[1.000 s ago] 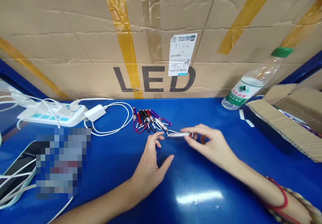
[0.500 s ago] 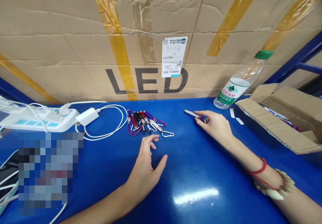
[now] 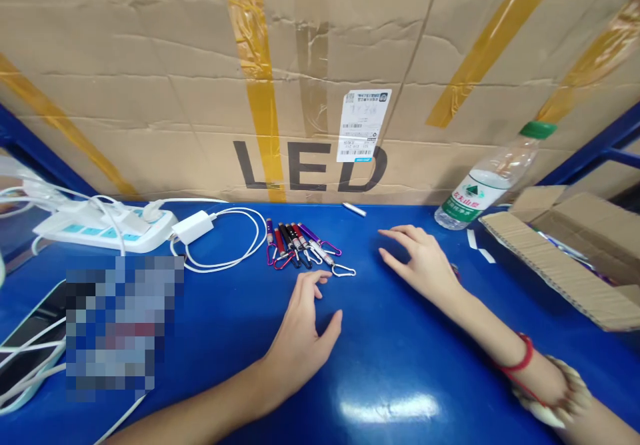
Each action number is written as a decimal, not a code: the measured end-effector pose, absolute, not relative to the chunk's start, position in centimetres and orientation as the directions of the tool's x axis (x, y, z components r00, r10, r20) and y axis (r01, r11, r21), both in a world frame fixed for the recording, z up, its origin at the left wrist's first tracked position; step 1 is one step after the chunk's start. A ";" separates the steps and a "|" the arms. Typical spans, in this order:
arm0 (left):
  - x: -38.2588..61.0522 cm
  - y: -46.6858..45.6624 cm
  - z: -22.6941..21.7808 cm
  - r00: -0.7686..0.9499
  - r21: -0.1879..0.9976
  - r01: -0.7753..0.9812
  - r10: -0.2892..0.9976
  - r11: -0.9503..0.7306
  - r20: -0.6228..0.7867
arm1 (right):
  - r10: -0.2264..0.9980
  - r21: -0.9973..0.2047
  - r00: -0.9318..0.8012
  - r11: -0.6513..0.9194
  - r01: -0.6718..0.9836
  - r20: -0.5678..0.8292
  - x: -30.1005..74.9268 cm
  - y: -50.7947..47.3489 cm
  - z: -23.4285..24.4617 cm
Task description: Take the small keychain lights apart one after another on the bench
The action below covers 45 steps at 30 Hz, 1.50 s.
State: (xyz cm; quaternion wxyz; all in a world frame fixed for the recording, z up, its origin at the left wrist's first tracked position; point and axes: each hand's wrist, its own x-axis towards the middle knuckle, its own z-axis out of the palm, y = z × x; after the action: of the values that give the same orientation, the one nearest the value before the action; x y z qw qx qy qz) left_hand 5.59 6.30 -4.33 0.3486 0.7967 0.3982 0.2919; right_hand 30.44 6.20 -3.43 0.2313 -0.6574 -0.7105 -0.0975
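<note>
Several small pen-shaped keychain lights (image 3: 295, 241) in purple, red, black and silver lie in a row on the blue table, each with a carabiner clip. My left hand (image 3: 305, 325) hovers by their near side, fingers curved and thumb apart, holding nothing; its fingertips are close to the silver light's clip (image 3: 344, 270). To the right, my right hand (image 3: 423, 261) has thumb and fingers spread with nothing between them. A small silver-white tube (image 3: 355, 209) lies by itself against the carton's base. Something small and red (image 3: 455, 271) shows partly behind my right hand.
A large taped carton (image 3: 175, 98) marked LED stands along the back. At right are a water bottle (image 3: 467, 198), white paper strips (image 3: 479, 246) and an open cardboard box (image 3: 550, 271). A power strip (image 3: 95, 235), looped white cable (image 3: 260, 231) and phone (image 3: 33, 338) occupy the left.
My right hand has let go of the silver keychain light, and its fingers have opened. A silver-white tube now lies by the carton. The view has shifted slightly; my left hand keeps its pose.
</note>
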 end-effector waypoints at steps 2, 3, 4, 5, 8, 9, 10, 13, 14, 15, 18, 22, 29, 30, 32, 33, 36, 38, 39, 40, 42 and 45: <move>5.5 6.3 -4.3 0.509 0.796 0.428 0.842 -0.428 0.179 | 0.882 -0.175 -0.151 0.252 0.952 0.447 29.1 6.1 -3.4; 5.5 6.2 -4.3 0.505 0.797 0.427 0.844 -0.426 0.181 | 0.879 -0.171 -0.192 0.291 0.941 0.436 28.5 6.1 -3.4; 5.4 6.2 -4.3 0.503 0.797 0.425 0.844 -0.428 0.185 | 0.875 -0.161 -0.223 0.316 0.935 0.429 28.0 6.1 -3.4; 5.4 6.2 -4.4 0.503 0.797 0.421 0.843 -0.433 0.192 | 0.871 -0.150 -0.241 0.331 0.932 0.429 27.6 6.1 -3.3; 5.3 6.2 -4.5 0.501 0.796 0.407 0.838 -0.448 0.216 | 0.864 -0.113 -0.229 0.309 0.944 0.449 27.8 6.1 -2.7; 5.3 6.2 -4.5 0.500 0.796 0.404 0.838 -0.450 0.220 | 0.865 -0.100 -0.204 0.278 0.955 0.459 28.2 6.1 -2.4; 5.3 6.3 -4.6 0.497 0.797 0.403 0.839 -0.450 0.223 | 0.864 -0.091 -0.170 0.240 0.966 0.474 28.9 6.0 -1.9; 5.4 6.4 -4.7 0.485 0.794 0.402 0.842 -0.456 0.238 | 0.863 -0.149 -0.017 0.107 0.983 0.505 31.4 5.4 -0.1; 5.4 6.5 -4.7 0.482 0.790 0.401 0.841 -0.463 0.247 | 0.860 -0.195 0.065 0.040 0.980 0.506 32.3 5.1 0.6; 5.5 6.5 -4.7 0.479 0.787 0.401 0.839 -0.469 0.257 | 0.835 -0.230 0.167 -0.050 0.972 0.525 33.1 4.7 1.2; 5.6 6.6 -4.7 0.471 0.779 0.405 0.839 -0.479 0.271 | 0.722 -0.301 0.341 -0.190 0.934 0.602 35.0 3.5 2.7; 5.7 6.5 -4.7 0.474 0.768 0.421 0.839 -0.483 0.267 | 0.677 -0.357 0.433 -0.260 0.897 0.595 35.7 2.9 3.2; 5.7 6.2 -4.6 0.474 0.765 0.433 0.842 -0.477 0.257 | 0.737 -0.288 0.338 -0.201 0.936 0.585 35.2 3.4 2.1; 5.7 6.2 -4.6 0.476 0.766 0.436 0.844 -0.472 0.248 | 0.769 -0.269 0.281 -0.148 0.952 0.574 35.1 3.6 1.9; 5.7 6.1 -4.6 0.481 0.769 0.438 0.844 -0.465 0.236 | 0.850 -0.211 0.101 0.012 0.977 0.516 34.4 4.5 1.3; 5.7 6.1 -4.6 0.484 0.772 0.436 0.844 -0.463 0.232 | 0.884 -0.181 -0.005 0.102 0.978 0.467 34.0 5.2 1.0; 5.7 6.1 -4.6 0.485 0.784 0.428 0.846 -0.450 0.221 | 0.914 -0.108 -0.251 0.299 0.948 0.319 32.2 8.2 -0.2; 5.7 6.2 -4.6 0.482 0.792 0.420 0.849 -0.442 0.218 | 0.917 -0.058 -0.302 0.327 0.943 0.260 31.0 10.7 -1.1; 5.7 6.2 -4.6 0.479 0.797 0.414 0.849 -0.441 0.221 | 0.921 -0.032 -0.302 0.319 0.947 0.247 30.5 12.0 -1.4; 5.7 6.2 -4.6 0.477 0.801 0.407 0.850 -0.438 0.222 | 0.924 -0.007 -0.296 0.307 0.952 0.243 30.0 13.2 -1.8; 5.6 6.2 -4.5 0.473 0.810 0.400 0.854 -0.428 0.218 | 0.933 0.032 -0.276 0.276 0.960 0.232 29.2 15.4 -2.2; 5.5 6.3 -4.3 0.472 0.819 0.406 0.860 -0.405 0.192 | 0.950 0.075 -0.249 0.239 0.968 0.191 28.4 17.6 -2.1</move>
State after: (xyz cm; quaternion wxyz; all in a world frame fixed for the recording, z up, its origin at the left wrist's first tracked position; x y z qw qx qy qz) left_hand 5.51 6.32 -4.33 0.3627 0.7774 0.4071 0.3136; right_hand 28.40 17.59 -2.10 0.0525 -0.6105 -0.7853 -0.0886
